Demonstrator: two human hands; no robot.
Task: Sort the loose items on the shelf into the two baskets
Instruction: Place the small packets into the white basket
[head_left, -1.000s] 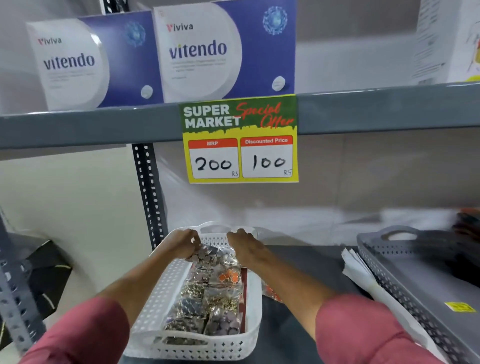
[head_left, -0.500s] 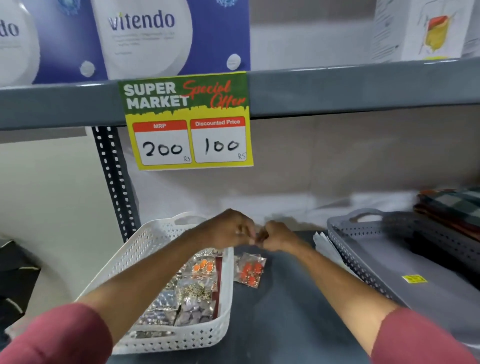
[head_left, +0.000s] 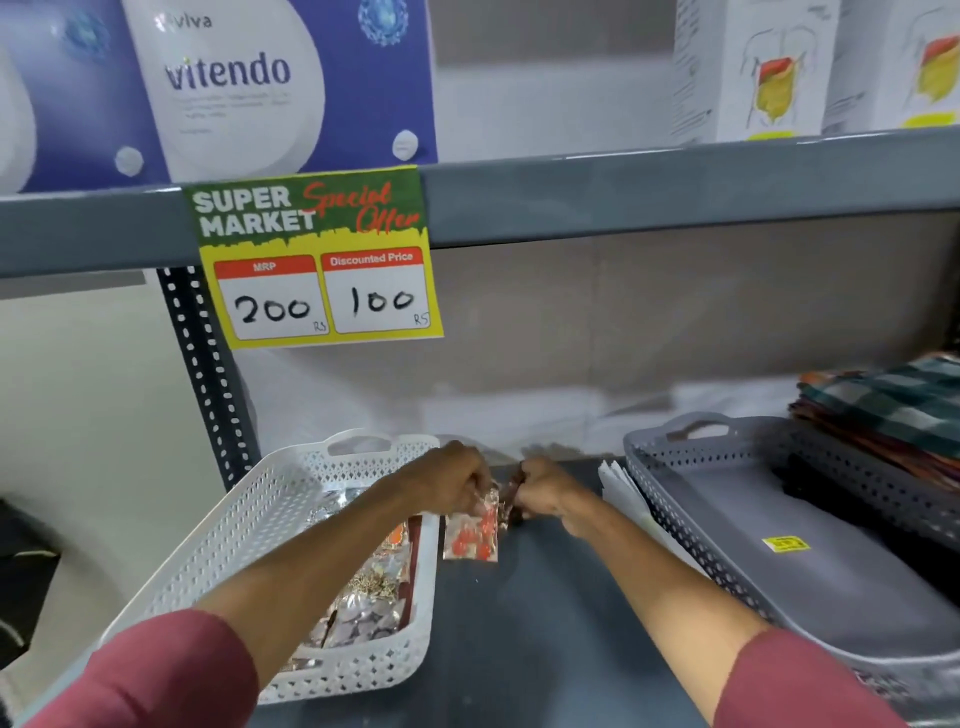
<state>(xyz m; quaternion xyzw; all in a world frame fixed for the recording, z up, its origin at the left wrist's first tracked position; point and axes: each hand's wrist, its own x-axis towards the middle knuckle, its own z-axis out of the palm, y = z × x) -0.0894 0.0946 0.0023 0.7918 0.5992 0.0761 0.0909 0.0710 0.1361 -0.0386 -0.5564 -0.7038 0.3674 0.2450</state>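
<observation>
A clear packet of orange pieces (head_left: 470, 530) was pinched at its top edge by the left hand (head_left: 451, 480), hanging just off the right rim of the white basket (head_left: 244, 525), its lower end at the dark shelf surface (head_left: 545, 623). The right hand (head_left: 540, 491) was closed just beside it; what it gripped could not be told. More packets (head_left: 363, 618) were seen lying in the white basket. An open strip of shelf was left between that basket and the grey basket (head_left: 727, 525), against whose left wall white papers (head_left: 621, 491) were leaned. Folded checked cloth (head_left: 883, 410) was stacked at the grey basket's far right edge.
</observation>
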